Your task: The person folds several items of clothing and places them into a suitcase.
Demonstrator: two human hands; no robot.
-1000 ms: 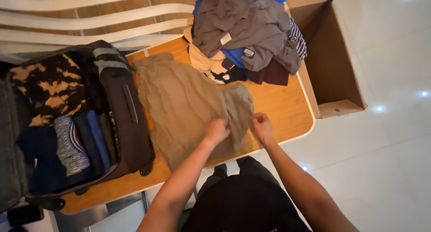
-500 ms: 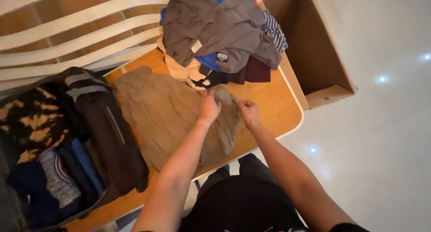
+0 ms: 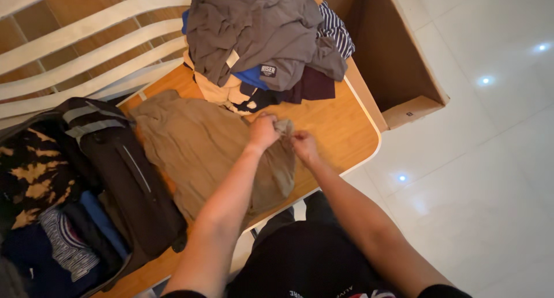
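I have a tan garment (image 3: 202,148) spread flat on the wooden table (image 3: 340,125), and both my hands are bunched on its far right corner. My left hand (image 3: 264,130) is closed in a fist around a pinch of the cloth, lifting that corner a little off the table. My right hand (image 3: 304,147) is just beside it, fingers shut on the same edge of cloth, so the two fists sit close together with a short stretch of fabric between them. The rest of the garment lies loose and wrinkled, reaching from my hands back to the left, where it touches the side of the open suitcase (image 3: 115,177).

The suitcase sits on the left end of the table, its dark lid flap up against the garment. Inside it I see folded clothes: a black and tan blotched piece (image 3: 34,177), a striped piece (image 3: 66,243) and something blue next to it.

Beyond my hands, at the far side of the table, is a heap of clothes (image 3: 259,44), grey on top with blue, dark red, cream and striped pieces under it. A cardboard box (image 3: 398,61) stands on the tiled floor just right of the table, and white chair slats (image 3: 98,50) show behind it on the left.
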